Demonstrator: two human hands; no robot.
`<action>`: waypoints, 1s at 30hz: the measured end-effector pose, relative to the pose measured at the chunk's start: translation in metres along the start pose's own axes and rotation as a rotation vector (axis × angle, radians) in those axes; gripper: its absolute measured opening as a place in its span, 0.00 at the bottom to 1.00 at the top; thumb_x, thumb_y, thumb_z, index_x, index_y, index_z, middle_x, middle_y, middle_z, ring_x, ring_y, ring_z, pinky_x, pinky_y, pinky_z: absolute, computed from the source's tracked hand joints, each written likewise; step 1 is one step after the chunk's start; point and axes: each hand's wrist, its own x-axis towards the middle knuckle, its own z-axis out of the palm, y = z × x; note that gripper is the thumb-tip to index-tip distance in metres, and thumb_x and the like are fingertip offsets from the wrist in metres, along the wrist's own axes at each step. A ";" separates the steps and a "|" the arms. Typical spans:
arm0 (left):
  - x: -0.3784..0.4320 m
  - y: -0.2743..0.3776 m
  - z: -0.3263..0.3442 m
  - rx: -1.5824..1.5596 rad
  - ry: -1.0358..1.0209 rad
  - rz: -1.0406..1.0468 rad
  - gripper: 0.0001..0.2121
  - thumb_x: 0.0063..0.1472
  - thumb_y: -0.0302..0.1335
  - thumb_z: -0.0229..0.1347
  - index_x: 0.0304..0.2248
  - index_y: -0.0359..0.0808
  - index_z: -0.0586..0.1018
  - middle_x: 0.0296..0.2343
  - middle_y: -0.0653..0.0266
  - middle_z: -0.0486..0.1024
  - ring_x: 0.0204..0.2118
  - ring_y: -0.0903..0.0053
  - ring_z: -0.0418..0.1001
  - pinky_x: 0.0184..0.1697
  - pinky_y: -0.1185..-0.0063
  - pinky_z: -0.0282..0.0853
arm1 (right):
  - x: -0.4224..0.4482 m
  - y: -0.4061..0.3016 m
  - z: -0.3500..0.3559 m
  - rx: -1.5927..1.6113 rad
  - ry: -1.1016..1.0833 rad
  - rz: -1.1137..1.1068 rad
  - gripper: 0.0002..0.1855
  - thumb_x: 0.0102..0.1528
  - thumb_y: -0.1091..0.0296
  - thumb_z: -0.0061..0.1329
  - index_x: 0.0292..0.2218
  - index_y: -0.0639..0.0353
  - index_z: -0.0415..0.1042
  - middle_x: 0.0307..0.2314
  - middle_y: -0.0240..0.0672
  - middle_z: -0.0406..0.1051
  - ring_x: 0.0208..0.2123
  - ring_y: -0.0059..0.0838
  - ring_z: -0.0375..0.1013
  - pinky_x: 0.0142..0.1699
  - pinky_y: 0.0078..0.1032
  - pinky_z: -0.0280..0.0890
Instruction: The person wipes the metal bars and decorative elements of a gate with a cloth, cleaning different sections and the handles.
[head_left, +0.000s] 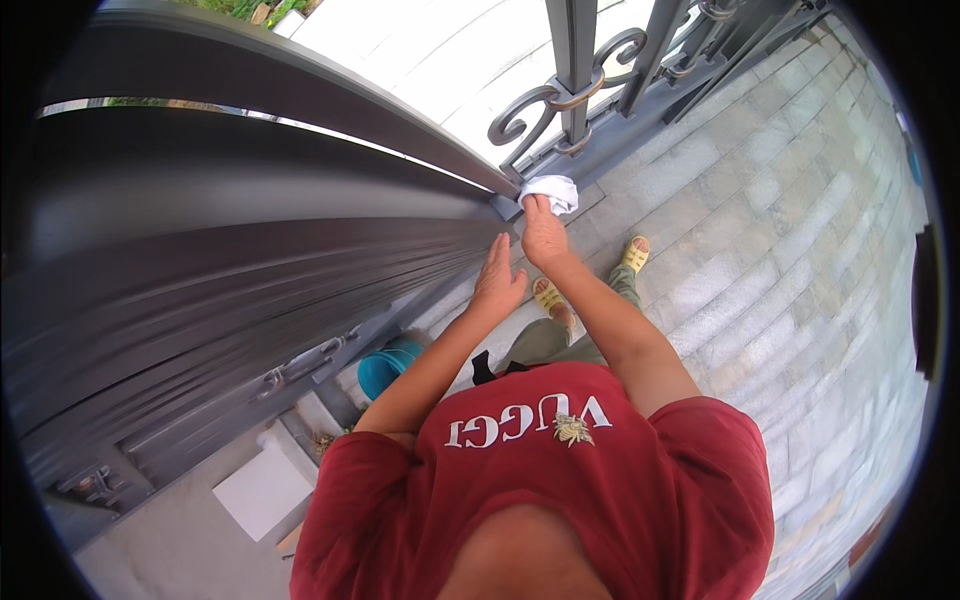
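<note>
A bunched white cloth (555, 192) is in my right hand (543, 234), pressed to the end of a dark grey metal gate panel (360, 187), beside its lower corner where scrolled bars begin. Part of the cloth is hidden behind my fingers. My left hand (498, 285) holds nothing; its fingers are extended and the thumb stands apart. Its fingertips are close to the panel's slatted face, and I cannot tell whether they touch it. Just beyond the cloth, a curled metal scroll (517, 124) with bronze-coloured bands joins an upright bar (574, 67).
Grey paving (750, 225) lies under my yellow sandals (636, 253) and to the right. A teal bucket (386, 367) stands low on the left, by the gate's foot. A flat white square (264, 491) lies at lower left. Bright paving (427, 60) shows past the gate.
</note>
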 end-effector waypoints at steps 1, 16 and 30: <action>-0.007 0.000 -0.002 -0.009 -0.003 -0.029 0.35 0.56 0.28 0.51 0.60 0.28 0.49 0.58 0.41 0.50 0.62 0.54 0.48 0.63 0.69 0.47 | -0.003 -0.004 0.002 0.031 0.002 0.006 0.24 0.46 0.78 0.47 0.46 0.56 0.62 0.46 0.43 0.61 0.41 0.51 0.70 0.43 0.42 0.66; 0.021 0.071 0.036 -0.620 -0.212 -0.118 0.41 0.54 0.33 0.61 0.60 0.36 0.49 0.53 0.54 0.59 0.55 0.69 0.60 0.57 0.73 0.57 | -0.051 0.063 -0.106 1.712 -0.493 0.529 0.17 0.51 0.75 0.40 0.45 0.55 0.65 0.36 0.34 0.72 0.34 0.26 0.74 0.34 0.24 0.71; 0.175 0.175 0.122 -0.234 -0.157 -0.155 0.16 0.58 0.25 0.52 0.46 0.32 0.71 0.37 0.57 0.75 0.39 0.74 0.74 0.42 0.77 0.69 | -0.013 0.197 -0.124 1.168 0.314 0.415 0.28 0.58 0.66 0.46 0.56 0.61 0.54 0.50 0.43 0.60 0.47 0.33 0.65 0.46 0.28 0.63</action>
